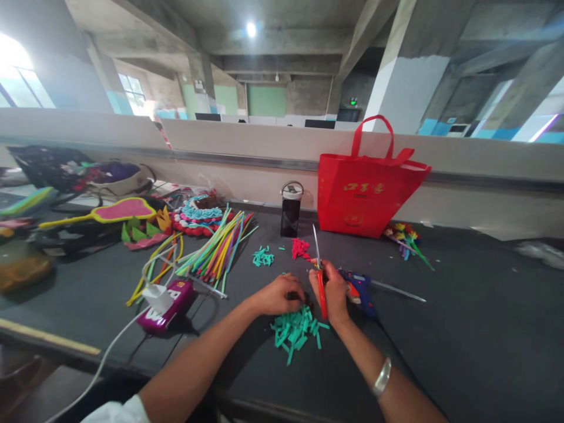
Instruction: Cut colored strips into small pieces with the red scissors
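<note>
My right hand (333, 294) is closed around the red handles of a pair of scissors (318, 264), whose blades point up and away. My left hand (282, 292) is curled, fingers pinched together just left of the scissors; what it holds is hidden. Below both hands lies a pile of short teal pieces (296, 333) on the dark table (462, 329). A smaller teal heap (263, 257) and a red heap (300, 248) lie further back.
A blue glue gun (359, 286) lies right of my right hand. A bundle of coloured sticks (218, 247), a magenta box with white plug (170, 302), a dark bottle (291, 211), a red bag (368, 191) and craft flowers (408, 238) stand around.
</note>
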A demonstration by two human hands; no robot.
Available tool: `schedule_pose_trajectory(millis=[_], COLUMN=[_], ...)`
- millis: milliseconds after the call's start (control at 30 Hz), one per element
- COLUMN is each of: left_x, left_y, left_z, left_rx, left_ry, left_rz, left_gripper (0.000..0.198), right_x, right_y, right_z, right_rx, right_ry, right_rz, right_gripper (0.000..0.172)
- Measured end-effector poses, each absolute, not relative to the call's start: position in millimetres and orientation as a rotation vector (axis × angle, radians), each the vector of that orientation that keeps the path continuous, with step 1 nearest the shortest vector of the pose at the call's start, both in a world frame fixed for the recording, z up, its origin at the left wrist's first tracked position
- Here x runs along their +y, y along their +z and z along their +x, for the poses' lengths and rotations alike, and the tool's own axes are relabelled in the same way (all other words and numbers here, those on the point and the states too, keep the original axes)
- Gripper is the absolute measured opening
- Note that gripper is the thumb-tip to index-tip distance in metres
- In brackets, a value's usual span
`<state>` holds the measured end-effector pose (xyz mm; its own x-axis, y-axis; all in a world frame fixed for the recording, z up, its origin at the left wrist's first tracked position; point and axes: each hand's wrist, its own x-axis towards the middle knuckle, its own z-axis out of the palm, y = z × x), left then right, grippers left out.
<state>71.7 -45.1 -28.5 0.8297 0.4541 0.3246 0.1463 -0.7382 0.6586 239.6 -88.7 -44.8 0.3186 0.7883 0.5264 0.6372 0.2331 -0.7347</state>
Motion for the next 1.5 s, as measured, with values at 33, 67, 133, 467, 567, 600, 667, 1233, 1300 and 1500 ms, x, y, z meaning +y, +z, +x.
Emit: schedule_pose_trajectory(millis=[33, 67, 133, 467, 567, 600, 667, 1233, 1300, 1500], left_x=[-44, -42, -40, -45, -49, -50, -51, -46, -46, -46], left_y=[-29, -29, -29, -27, -32, -34, -38, -32, -32, -33], left_z=[72, 71, 70, 74, 77, 78, 80, 78, 78, 77], left_rx=[0.459, 0.486, 0.558, 0.458, 0.449, 0.453, 0.445, 0.554, 0.538, 0.513], left_ry=[0.635, 0.645, 0.646, 0.702, 0.602, 0.576, 0.565, 0.809, 0.813, 0.826], left_rz=[2.335, 2.296, 2.223, 2.356, 2.408, 2.413, 2.395, 1.218, 1.205, 1.164], left_gripper=[0.009, 0.008, 0.008, 0.009, 0.015, 0.015, 0.012, 0.029, 0.033, 0.043], right_x=[-89, -89, -89, -88, -88, -88, -88, -100, -100, -99], right_y=[-44, -44, -43, -46, -47, -47, -46, -38, -38, -38], right_z=[239, 239, 239, 241, 240, 240, 240, 229, 227, 225], right_rx=[-1.381, -1.378, -1.373, -1.38, -1.377, -1.38, -1.385, -1.341, -1.342, -1.333], right_ry=[0.169, 0.166, 0.163, 0.186, 0.19, 0.187, 0.181, 0.513, 0.586, 0.643], right_rz=[-1.466, -1.463, -1.454, -1.45, -1.462, -1.461, -1.451, -1.242, -1.164, -1.113], right_gripper=[0.031, 0.031, 0.031, 0.031, 0.031, 0.031, 0.03, 0.033, 0.035, 0.034])
